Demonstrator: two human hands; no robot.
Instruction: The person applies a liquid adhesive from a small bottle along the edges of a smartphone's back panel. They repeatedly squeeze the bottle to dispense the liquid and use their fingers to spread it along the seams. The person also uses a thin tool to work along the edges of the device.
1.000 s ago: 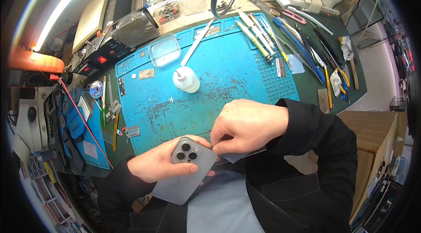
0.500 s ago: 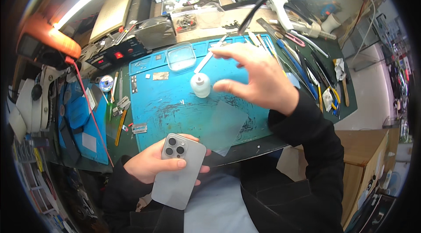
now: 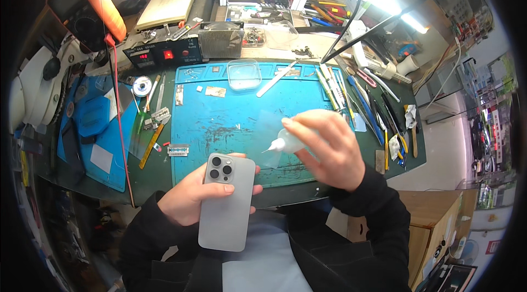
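My left hand (image 3: 184, 199) is wrapped round a grey smartphone (image 3: 224, 218) at the near edge of the bench. The phone's back faces up, its three-lens camera block at the far left corner, my thumb across the back below it. In my right hand (image 3: 332, 152) is a small translucent squeeze bottle (image 3: 289, 141), tipped so that its thin needle nozzle points left and a little down. The bottle is above the mat, right of the phone and apart from it. Behind the bottle, a clear plastic sheet (image 3: 263, 127) lies on the blue work mat (image 3: 208, 127).
A clear square dish (image 3: 244, 75) and a white strip (image 3: 277, 79) lie at the mat's far side. Tweezers, brushes and other tools crowd the right, around a blue-handled tool (image 3: 363, 106). At left are a razor blade (image 3: 178, 150), a solder spool (image 3: 142, 86) and a red cable (image 3: 116, 105).
My right hand has taken the bottle off the mat, tilted it and brought it nearer. The left hand still holds the phone, now turned more upright. The head view has shifted.
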